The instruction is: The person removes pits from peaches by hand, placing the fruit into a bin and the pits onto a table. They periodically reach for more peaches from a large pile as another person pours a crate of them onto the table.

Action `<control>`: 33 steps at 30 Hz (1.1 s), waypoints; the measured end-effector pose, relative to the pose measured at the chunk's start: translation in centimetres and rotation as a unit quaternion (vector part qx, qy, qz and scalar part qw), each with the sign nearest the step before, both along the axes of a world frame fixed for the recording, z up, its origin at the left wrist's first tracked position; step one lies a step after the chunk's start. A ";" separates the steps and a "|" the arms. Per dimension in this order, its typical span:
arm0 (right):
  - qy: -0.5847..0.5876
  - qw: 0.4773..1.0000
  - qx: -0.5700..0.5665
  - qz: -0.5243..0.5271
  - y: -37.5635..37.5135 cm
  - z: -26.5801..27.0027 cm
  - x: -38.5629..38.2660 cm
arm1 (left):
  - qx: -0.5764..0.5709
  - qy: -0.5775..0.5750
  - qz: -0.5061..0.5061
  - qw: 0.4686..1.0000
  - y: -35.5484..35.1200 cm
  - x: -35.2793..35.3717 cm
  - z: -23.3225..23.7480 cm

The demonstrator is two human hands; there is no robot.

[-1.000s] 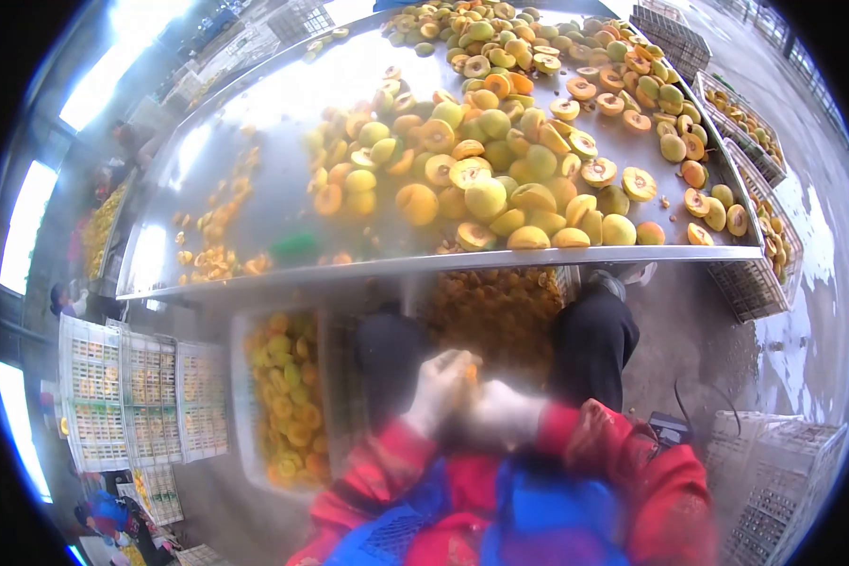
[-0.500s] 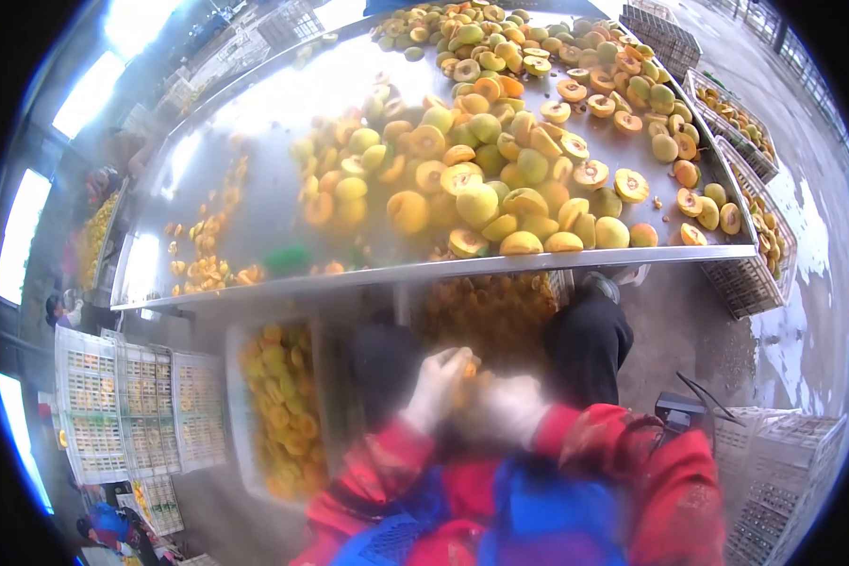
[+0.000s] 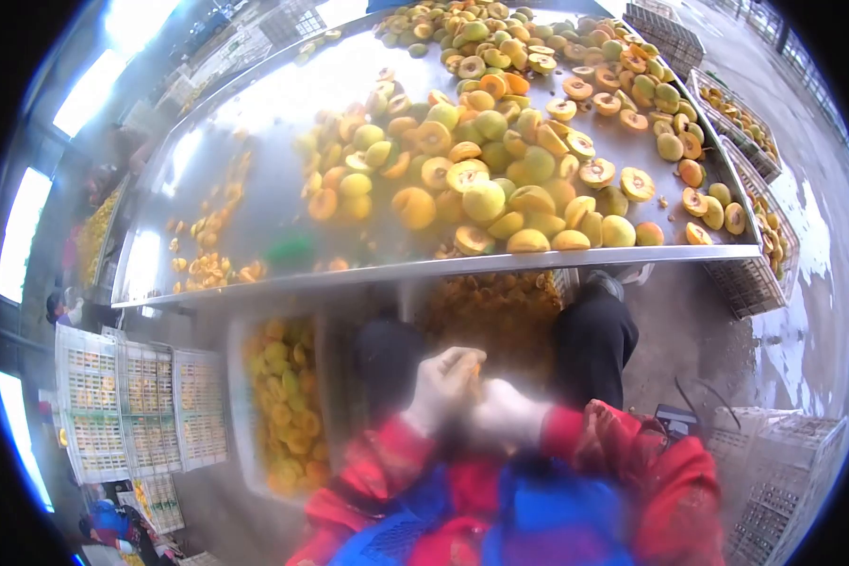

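My left hand (image 3: 446,385), in a pale glove, is closed with fingers pinched around an orange piece of peach (image 3: 476,369), mostly hidden by the fingers. Close beside it, my right hand (image 3: 509,415), also gloved, is curled like a fist; blur hides what it holds, if anything. Both hands are in front of my body, over a blurred crate (image 3: 561,283) of orange fruit pieces below the table edge. Above them, many whole and halved yellow peaches (image 3: 481,200) lie heaped on the metal table (image 3: 349,275).
A white crate of peach halves (image 3: 288,406) stands at left. Small orange scraps (image 3: 208,269) and a blurred green object (image 3: 291,250) lie on the table. Filled crates (image 3: 750,283) stand along its right side; stacked crates (image 3: 783,481) are at lower right. Other people work at far left.
My left hand has turned slightly, and the orange piece shows at its fingertips. My right hand has shifted a little lower. The peaches on the table look the same.
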State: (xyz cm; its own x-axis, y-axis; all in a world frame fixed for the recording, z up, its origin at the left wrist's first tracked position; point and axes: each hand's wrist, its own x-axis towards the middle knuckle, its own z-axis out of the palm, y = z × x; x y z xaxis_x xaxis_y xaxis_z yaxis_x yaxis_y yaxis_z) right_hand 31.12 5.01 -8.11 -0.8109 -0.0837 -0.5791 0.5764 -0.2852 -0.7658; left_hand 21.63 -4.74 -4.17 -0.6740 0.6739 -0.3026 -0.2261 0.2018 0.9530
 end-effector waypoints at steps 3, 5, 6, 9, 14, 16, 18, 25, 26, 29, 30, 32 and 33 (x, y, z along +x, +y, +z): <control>0.037 0.999 0.032 0.024 -0.4 -0.5 0.0 | 0.004 -0.021 -0.005 1.000 -0.3 -0.5 0.4; 0.057 0.995 0.055 0.062 -0.5 -1.8 0.3 | 0.045 -0.100 -0.021 0.994 -0.2 -0.4 1.3; 0.018 0.999 0.040 0.029 0.8 4.8 0.1 | 0.036 -0.085 -0.023 0.995 -0.3 -0.3 2.2; 0.017 0.997 -0.027 0.074 -0.1 0.8 -0.1 | 0.095 -0.056 0.071 0.991 -0.9 1.0 1.9; 0.109 0.930 0.324 0.135 -0.9 2.6 1.5 | 0.055 -0.187 0.084 0.977 -1.5 1.3 0.0; 0.120 0.939 0.302 0.110 -2.1 -1.7 2.2 | 0.044 -0.221 0.056 0.973 -1.6 0.5 -0.6; 0.115 0.961 0.227 0.105 -1.9 -2.3 2.4 | 0.033 -0.280 0.046 0.958 -1.6 0.7 -0.6; 0.026 0.999 0.021 0.009 -3.3 -0.6 3.2 | 0.071 0.018 0.049 0.996 -3.0 4.1 -0.6; 0.082 0.978 0.167 0.095 -2.8 -0.2 3.4 | 0.045 0.058 0.031 0.997 -3.0 4.0 -0.6; 0.000 0.938 0.294 0.182 -1.9 3.3 3.4 | 0.004 -0.094 0.052 0.994 -2.9 4.4 -2.4; -0.020 0.929 0.294 0.223 -1.4 4.6 3.3 | 0.046 -0.181 0.080 0.979 -2.9 4.4 -2.6; -0.005 0.931 0.301 0.207 -2.5 1.1 5.6 | 0.012 -0.187 0.023 0.982 -4.0 4.8 -5.7; 0.012 0.932 0.309 0.191 -2.8 0.6 6.2 | -0.021 -0.188 -0.034 0.981 -4.0 5.1 -5.6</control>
State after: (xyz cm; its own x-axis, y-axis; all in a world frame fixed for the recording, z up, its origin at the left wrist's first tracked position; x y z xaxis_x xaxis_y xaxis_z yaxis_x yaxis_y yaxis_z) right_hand 37.36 2.17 -7.53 -0.8044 -0.0248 -0.5936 0.5253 0.4369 -0.7302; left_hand 26.76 -8.72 -9.74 -0.4627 0.6950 -0.5503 -0.5452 0.2664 0.7948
